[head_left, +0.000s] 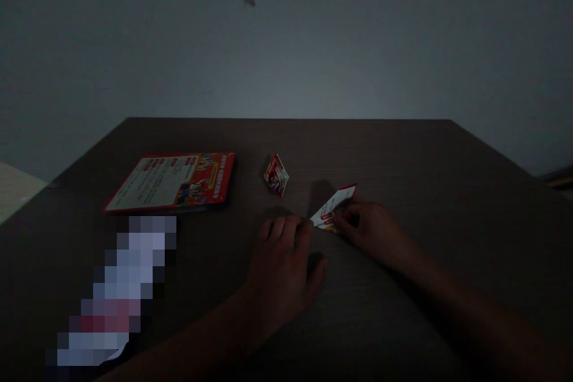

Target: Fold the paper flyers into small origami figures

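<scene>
A folded piece of printed paper [336, 205], white with red edges and some yellow, stands at a slant on the tabletop. My right hand [376, 228] pinches its lower right side between thumb and fingers. Palm down on the table, my left hand [281, 265] has its thumb apart from its fingers. Its index fingertip is at the paper's left corner; whether it presses on it I cannot tell. Beyond my left hand lies a small folded paper piece [276, 176] with red and white print.
A stack of red-edged printed sheets or booklets [172, 182] lies at the left of the dark wooden table [358, 143]. Nearer me is a long, pixelated object [120, 286], perhaps a lit screen. A pale wall [313, 42] rises behind the table.
</scene>
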The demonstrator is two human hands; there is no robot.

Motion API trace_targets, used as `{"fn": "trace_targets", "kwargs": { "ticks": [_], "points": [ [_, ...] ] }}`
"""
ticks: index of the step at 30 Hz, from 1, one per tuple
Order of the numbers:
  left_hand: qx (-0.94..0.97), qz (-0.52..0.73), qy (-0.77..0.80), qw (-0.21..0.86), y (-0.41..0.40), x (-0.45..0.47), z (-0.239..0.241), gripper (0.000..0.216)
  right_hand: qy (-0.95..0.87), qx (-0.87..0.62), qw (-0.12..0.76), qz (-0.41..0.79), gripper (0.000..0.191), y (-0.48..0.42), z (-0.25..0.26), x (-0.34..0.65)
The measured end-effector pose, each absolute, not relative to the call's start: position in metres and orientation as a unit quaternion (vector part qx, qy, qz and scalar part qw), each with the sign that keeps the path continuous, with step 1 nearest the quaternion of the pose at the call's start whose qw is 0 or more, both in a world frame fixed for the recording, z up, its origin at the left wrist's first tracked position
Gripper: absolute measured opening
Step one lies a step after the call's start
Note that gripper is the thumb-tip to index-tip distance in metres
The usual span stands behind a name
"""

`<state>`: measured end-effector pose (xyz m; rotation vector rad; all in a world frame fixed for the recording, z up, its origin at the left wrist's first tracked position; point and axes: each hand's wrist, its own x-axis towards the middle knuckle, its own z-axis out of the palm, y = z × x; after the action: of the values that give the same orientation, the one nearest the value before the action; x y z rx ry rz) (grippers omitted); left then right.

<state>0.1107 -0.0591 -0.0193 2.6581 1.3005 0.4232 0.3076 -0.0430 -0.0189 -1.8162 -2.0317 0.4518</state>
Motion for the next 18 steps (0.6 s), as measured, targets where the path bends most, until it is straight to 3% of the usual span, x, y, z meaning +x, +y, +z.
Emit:
{"fn": "trace_targets", "kwargs": {
  "ticks": [18],
  "points": [
    [0.888, 0.138, 0.434, 0.067, -0.0584, 0.1111, -0.0207, 0.040, -0.719, -0.651, 0.183, 0.160, 0.031, -0.0425, -0.0187, 0.3074]
  ]
}}
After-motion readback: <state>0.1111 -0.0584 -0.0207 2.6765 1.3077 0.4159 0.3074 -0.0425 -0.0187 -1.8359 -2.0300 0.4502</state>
